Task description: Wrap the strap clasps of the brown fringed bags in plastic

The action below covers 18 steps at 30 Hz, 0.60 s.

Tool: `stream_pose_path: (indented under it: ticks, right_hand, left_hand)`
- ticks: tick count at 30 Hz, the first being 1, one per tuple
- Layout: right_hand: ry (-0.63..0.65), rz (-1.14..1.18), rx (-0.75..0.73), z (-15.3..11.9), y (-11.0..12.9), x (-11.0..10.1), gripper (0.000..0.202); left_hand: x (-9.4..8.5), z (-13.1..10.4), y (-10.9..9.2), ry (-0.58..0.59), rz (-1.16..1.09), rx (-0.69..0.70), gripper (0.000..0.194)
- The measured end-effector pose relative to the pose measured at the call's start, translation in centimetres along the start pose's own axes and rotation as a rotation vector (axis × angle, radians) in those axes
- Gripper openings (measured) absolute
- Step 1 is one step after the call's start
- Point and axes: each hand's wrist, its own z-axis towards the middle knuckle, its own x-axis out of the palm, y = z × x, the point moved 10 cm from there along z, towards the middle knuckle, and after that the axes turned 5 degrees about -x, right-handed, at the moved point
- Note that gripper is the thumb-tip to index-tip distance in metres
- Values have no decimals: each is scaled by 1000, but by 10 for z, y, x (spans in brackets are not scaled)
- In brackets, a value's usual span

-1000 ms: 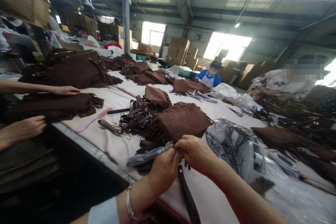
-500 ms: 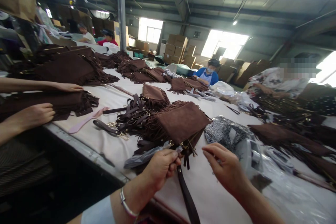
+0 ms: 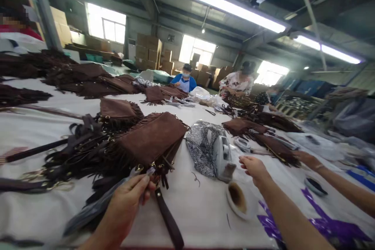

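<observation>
My left hand is closed at the near corner of a brown fringed bag, by its gold rings. Its fingers pinch the upper end of a dark brown strap, which hangs down over the white table cover. A bit of clear plastic shows at the fingertips. My right hand is held out to the right with thumb and fingers pressed together; whatever they hold, if anything, is too small to make out. Nearest to it stands a grey-white device like a tape dispenser, beside silver bubble foil.
A brown-stained white bowl and purple plastic lie near my right forearm. Another person's hand reaches in from the right. Dark straps and a smaller fringed bag lie at left. Several people work beyond.
The view has swung right, so the bags appear further left. My right hand has moved away from the bag, past the grey-white device. My left hand keeps its pinch by the bag's corner.
</observation>
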Motion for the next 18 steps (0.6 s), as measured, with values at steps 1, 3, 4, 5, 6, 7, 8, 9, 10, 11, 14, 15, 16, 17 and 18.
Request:
stream_pose_path:
  ticks: [1,3,4,5,6,7,8,9,10,11,14,15,16,17,18]
  right_hand:
    - [-14,-10,-20,-5,6,4,35]
    - [-36,-30,-132,-20,32,15,33]
    - [-47,-50,-262,-32,56,22,33]
    - [-24,-38,-413,-49,82,34,33]
    - [39,10,-556,-69,109,49,31]
    - [132,69,-686,-93,135,68,28]
    - [241,125,-792,-119,158,87,24]
    - [338,173,-872,-145,178,105,21]
    - [424,204,-931,-168,195,123,20]
    - [491,228,-968,-187,208,139,19]
    - [573,282,-1017,-218,231,176,16]
    - [581,285,-1024,-221,234,185,16]
    - [584,283,-1027,-222,235,192,16]
    - [580,280,-1027,-222,236,197,16]
    - [572,280,-1026,-221,236,200,15]
  left_hand:
    - [0,-2,-2,-3,3,8,37]
    - [3,-6,-6,-2,1,25,36]
    - [4,-7,-8,-2,-1,34,35]
    - [6,-8,-9,1,-2,41,34]
    - [6,-8,-8,-8,-3,41,34]
    - [7,-8,-7,-16,-8,35,34]
    - [7,-8,-6,-23,-15,30,33]
    - [7,-8,-4,-28,-24,24,33]
    - [8,-8,-2,-27,-33,18,32]
    - [8,-8,0,-21,-41,16,32]
    - [12,-10,2,17,-53,24,31]
    - [13,-10,2,33,-54,32,30]
    - [15,-10,1,48,-55,39,30]
    - [15,-11,0,62,-58,42,29]
    - [16,-11,-1,72,-64,45,29]
